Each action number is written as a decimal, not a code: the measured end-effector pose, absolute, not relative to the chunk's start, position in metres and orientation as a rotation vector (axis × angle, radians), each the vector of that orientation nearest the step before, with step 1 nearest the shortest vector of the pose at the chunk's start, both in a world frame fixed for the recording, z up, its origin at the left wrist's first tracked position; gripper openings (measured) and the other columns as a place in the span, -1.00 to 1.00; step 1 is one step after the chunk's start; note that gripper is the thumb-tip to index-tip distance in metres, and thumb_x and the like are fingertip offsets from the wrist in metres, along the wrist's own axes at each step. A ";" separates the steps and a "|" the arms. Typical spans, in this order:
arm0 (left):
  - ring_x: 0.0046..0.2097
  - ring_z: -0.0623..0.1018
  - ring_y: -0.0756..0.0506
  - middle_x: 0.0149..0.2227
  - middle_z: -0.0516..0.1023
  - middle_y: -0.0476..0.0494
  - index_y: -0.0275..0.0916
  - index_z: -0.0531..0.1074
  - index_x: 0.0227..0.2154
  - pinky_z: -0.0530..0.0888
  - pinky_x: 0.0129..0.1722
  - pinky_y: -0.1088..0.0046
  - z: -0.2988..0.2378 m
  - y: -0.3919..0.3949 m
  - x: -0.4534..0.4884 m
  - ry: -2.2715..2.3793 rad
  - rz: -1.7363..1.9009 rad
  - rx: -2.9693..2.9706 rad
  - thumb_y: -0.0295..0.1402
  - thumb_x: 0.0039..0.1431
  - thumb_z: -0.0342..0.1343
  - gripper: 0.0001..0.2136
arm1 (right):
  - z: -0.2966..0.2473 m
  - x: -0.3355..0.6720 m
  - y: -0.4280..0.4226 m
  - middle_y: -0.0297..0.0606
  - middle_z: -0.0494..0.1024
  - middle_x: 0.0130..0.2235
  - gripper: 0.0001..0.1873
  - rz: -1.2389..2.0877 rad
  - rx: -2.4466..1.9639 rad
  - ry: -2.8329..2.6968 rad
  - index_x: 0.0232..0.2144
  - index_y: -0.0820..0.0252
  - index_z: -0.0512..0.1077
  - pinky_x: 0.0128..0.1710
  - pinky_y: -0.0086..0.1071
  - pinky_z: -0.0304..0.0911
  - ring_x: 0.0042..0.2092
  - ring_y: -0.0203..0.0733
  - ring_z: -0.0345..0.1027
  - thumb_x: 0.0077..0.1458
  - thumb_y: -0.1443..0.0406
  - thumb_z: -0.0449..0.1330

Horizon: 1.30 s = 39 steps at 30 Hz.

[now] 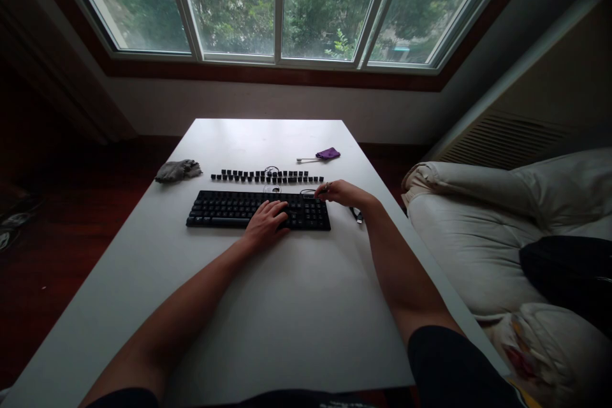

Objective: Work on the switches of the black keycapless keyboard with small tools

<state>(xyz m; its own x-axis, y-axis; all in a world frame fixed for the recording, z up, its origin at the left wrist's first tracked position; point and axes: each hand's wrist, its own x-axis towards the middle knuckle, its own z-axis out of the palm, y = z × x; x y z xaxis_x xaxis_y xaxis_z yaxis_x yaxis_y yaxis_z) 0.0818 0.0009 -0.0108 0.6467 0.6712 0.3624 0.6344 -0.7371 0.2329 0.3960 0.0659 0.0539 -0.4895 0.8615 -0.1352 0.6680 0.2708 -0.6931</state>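
A black keyboard lies across the middle of a white table. My left hand rests flat on the keyboard's right-centre part, fingers spread over the keys. My right hand hovers at the keyboard's far right corner, fingers pinched on a small wire tool that looks like a keycap puller. Behind the keyboard runs a row of loose black keycaps.
A crumpled grey cloth lies at the left of the table. A purple cloth and a small brush-like tool sit behind the keycaps. The keyboard's cable plug trails right. A white cushioned seat stands beside the table's right edge.
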 end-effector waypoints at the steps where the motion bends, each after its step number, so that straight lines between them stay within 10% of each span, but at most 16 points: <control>1: 0.30 0.28 -0.25 0.28 0.31 -0.19 -0.14 0.46 -0.13 0.17 0.34 -0.03 -0.011 0.001 0.082 1.102 0.663 2.775 -0.21 0.20 0.19 -0.78 | 0.054 0.396 0.066 -0.28 0.62 -0.29 -0.62 1.033 -1.411 -2.271 -0.15 0.09 0.60 -0.23 -0.37 0.27 -0.26 -0.16 0.43 0.11 0.03 0.20; 39: 0.20 0.39 -0.24 0.16 0.45 -0.18 -0.15 0.45 -0.08 0.30 0.24 0.06 -0.011 0.002 0.082 1.137 0.871 2.652 -0.19 0.26 0.13 -0.76 | 0.074 0.341 0.042 -0.24 0.62 -0.32 -0.64 1.118 -1.134 -2.069 -0.14 0.16 0.52 -0.14 -0.29 0.40 -0.22 -0.12 0.55 0.17 0.04 0.18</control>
